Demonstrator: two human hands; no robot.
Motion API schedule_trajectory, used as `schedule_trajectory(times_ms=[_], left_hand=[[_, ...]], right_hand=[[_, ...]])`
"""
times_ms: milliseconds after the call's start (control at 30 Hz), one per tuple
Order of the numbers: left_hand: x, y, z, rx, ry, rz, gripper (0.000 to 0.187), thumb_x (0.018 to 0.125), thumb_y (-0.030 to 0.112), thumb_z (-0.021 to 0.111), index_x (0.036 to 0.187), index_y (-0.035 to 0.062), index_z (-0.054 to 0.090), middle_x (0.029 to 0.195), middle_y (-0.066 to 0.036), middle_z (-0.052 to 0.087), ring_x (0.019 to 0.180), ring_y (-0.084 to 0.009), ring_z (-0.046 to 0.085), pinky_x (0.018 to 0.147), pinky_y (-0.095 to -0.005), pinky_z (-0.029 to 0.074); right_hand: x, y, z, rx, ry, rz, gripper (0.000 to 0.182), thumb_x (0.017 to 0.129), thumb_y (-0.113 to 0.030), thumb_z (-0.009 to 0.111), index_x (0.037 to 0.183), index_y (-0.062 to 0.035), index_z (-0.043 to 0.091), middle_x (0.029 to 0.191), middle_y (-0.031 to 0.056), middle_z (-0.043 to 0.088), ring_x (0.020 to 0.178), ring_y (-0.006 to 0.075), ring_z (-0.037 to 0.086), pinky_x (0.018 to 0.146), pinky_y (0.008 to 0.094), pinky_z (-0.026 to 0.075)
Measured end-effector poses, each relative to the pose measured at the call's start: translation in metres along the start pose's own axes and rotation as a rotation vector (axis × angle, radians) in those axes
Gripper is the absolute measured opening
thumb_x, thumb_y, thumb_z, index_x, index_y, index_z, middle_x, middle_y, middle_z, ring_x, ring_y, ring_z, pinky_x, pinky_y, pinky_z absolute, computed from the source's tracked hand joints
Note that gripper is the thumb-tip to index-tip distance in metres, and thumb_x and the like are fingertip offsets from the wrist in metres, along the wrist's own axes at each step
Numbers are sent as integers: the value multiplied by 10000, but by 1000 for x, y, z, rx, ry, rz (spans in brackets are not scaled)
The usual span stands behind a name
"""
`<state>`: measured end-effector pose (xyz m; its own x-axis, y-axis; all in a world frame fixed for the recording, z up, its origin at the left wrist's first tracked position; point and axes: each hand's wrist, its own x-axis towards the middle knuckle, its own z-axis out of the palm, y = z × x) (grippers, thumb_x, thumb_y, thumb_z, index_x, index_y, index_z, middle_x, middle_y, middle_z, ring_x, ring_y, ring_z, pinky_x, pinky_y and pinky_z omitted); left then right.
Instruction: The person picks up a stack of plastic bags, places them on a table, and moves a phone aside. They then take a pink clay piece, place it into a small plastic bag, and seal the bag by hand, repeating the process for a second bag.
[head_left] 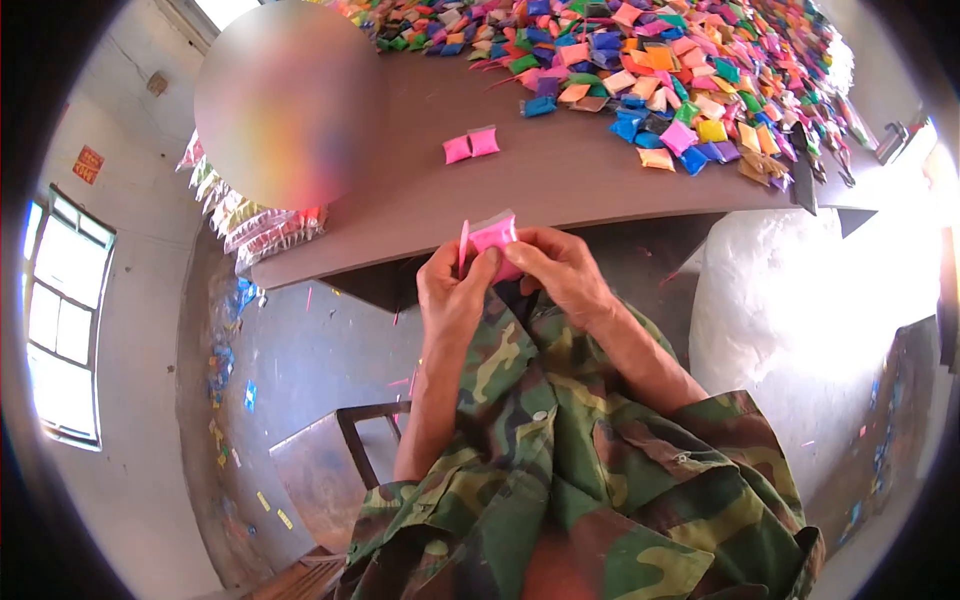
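Observation:
Both hands are together just off the table's front edge, around a bright pink packet (493, 234) with a clear edge along its top. My left hand (452, 285) has its thumb pressed against the packet's lower left, and a thin pink strip (464, 242) stands upright beside that hand's fingers. On the packet's right side, my right hand (562, 270) grips with thumb and fingers. Two pink packets (471, 145) lie side by side on the brown table (400, 160), beyond the hands.
Many small coloured packets (690, 90) are heaped at the back and right of the table. Filled bags (270, 232) are stacked at its left end. A large white sack (740, 300) stands at the right, and a stool (330, 460) at lower left.

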<state>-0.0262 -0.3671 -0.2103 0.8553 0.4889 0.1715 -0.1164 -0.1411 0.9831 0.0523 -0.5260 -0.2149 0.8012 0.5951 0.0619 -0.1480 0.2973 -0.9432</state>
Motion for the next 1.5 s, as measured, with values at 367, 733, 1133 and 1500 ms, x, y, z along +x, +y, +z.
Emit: schedule_trajectory(times_ms=[367,733,1133,1500], left_hand=[[23,-3,26,-109,-155,-149,325,961,188,816,1152,-63,739,969,-16,743,829,-53,627,724,-215,497],[62,-26,28,-94,-129,-142,246,971,159,786,1068,-64,747,889,-9,732,789,-56,619,688,-233,508],[102,-40,38,-171,-129,-256,234,976,114,776,1100,-77,723,909,-50,752,813,-79,674,722,-247,566],[121,-36,35,-149,-110,-361,266,976,151,804,1122,-59,734,930,-22,745,819,-67,651,723,-227,522]], right_hand=[[20,12,-23,-21,234,-74,255,1029,-238,741,1140,-11,768,937,6,744,809,67,638,691,246,511],[54,12,-30,-29,157,95,325,1038,-262,717,1190,25,719,1017,45,747,854,82,651,717,256,521],[93,15,-34,18,258,121,320,1046,-226,711,1216,44,693,1004,46,743,848,96,672,729,263,550],[122,18,-54,-157,163,192,252,1044,-168,708,1207,24,704,963,-1,722,853,45,627,732,230,521]])
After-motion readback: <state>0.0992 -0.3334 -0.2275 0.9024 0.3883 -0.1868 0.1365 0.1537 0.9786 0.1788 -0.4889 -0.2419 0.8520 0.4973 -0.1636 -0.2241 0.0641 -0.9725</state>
